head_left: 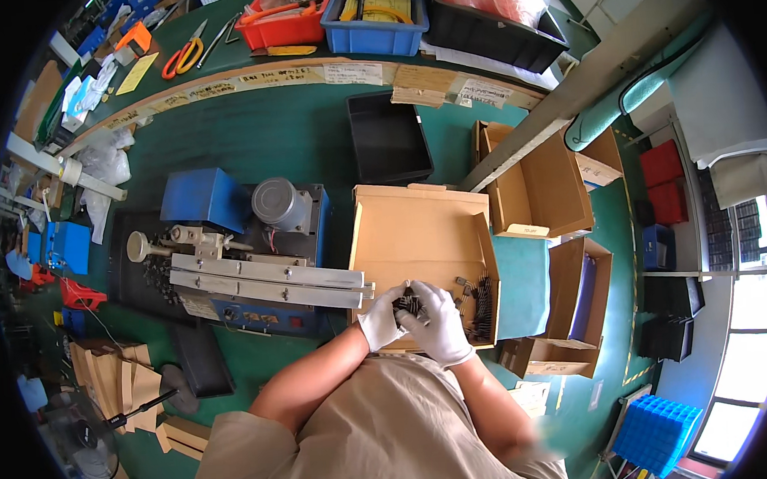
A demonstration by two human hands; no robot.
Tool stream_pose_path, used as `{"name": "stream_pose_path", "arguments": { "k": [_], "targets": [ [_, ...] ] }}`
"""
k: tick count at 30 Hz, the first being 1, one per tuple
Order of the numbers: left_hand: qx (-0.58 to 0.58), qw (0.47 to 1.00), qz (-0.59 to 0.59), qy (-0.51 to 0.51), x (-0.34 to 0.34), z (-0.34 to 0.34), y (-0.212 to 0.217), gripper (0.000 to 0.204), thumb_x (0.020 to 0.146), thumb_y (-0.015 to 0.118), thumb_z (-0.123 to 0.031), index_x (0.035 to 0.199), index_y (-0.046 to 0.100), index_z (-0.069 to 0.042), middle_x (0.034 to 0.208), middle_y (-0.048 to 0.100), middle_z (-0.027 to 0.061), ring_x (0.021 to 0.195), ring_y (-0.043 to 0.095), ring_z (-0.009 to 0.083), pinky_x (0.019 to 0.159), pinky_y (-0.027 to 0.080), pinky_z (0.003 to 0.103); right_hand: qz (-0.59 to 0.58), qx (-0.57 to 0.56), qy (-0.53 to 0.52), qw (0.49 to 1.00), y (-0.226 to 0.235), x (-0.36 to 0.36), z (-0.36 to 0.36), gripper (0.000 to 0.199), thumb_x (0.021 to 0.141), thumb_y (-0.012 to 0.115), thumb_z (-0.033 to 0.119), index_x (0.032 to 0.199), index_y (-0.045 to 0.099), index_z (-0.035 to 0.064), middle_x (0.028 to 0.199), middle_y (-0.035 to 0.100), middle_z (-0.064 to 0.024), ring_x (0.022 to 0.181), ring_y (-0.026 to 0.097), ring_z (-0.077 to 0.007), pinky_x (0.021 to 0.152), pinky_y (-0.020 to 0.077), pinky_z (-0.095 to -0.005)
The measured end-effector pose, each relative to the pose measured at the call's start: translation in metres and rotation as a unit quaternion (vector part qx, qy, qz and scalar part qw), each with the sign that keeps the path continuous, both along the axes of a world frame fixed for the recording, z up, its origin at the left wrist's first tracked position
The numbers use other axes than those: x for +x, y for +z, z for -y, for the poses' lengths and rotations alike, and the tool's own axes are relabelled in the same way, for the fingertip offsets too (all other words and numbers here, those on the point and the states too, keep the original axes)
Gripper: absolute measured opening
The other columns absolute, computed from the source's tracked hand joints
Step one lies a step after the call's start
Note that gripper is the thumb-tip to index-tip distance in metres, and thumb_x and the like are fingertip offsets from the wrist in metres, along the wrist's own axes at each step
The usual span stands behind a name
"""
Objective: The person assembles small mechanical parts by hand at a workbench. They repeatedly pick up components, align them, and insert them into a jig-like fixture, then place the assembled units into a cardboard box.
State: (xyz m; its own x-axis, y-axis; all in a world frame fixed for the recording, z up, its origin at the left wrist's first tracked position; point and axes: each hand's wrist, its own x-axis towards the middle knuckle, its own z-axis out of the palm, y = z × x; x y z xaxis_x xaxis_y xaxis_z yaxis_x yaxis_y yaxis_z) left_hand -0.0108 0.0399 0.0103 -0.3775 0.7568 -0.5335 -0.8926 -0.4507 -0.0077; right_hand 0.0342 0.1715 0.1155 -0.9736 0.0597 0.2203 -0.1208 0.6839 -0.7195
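Observation:
Both my hands wear white gloves and meet over the near side of an open cardboard box (417, 230). My left hand (378, 321) and my right hand (442, 329) close around a bunch of small dark parts with thin metal pins (408, 303). The fingers partly hide the bunch, so the exact kind of part does not show. More such dark parts (482, 308) stand in a row along the box's right wall, with a few loose ones beside them. Just left of my left hand ends the metal rail (271, 281) of a blue bench machine (206, 197).
A black tray (388, 138) lies behind the box, and more cardboard boxes (538, 183) stand to the right by a slanting post (564, 102). Scattered small parts (155, 277) lie left of the machine. Bins and scissors (183, 57) sit on the raised shelf behind.

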Motion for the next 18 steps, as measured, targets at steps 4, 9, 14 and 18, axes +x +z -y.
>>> {"name": "stream_pose_path", "arguments": {
  "k": [4,9,14,18],
  "targets": [
    [0.027,0.998,0.057,-0.016,0.0,0.002,-0.002,0.037,0.106,0.048,-0.037,0.11,0.068,-0.005,0.103,0.073,0.012,0.098,0.071,0.0271,0.088,0.06,0.043,0.171,-0.243,-0.084,0.951,-0.022,0.022,-0.034,0.023,0.101,0.059,0.003,0.123,0.065,-0.0014,0.106,0.07,-0.0072,0.09,0.065,-0.0106,0.078,0.055,-0.0269],
    [-0.039,0.998,0.004,-0.052,0.004,0.009,0.002,0.038,0.105,0.044,-0.035,0.119,0.067,-0.007,0.111,0.073,0.0101,0.104,0.07,0.027,0.095,0.056,0.047,0.189,-0.138,-0.088,0.968,-0.007,0.013,-0.035,0.035,0.095,0.068,0.013,0.128,0.064,0.0008,0.109,0.069,-0.0105,0.09,0.064,-0.0146,0.084,0.0523,-0.026],
    [-0.014,0.997,-0.001,-0.076,0.015,0.016,0.003,0.033,0.104,0.048,-0.036,0.123,0.064,-0.013,0.115,0.071,0.0087,0.107,0.068,0.025,0.092,0.057,0.045,0.138,-0.113,0.024,0.984,-0.019,-0.001,-0.021,0.023,0.09,0.074,0.01,0.11,0.07,0.0002,0.105,0.07,-0.0113,0.094,0.069,-0.0207,0.081,0.0556,-0.0316],
    [-0.004,0.997,0.001,-0.078,0.008,0.024,0.027,0.033,0.103,0.055,-0.038,0.112,0.069,-0.01,0.104,0.073,0.0091,0.093,0.071,0.0252,0.081,0.059,0.041,0.246,-0.279,-0.04,0.927,-0.002,-0.005,-0.022,0.013,0.091,0.072,0.006,0.103,0.07,0.0009,0.096,0.072,-0.0032,0.088,0.065,-0.012,0.08,0.0534,-0.028]
  ]
}}
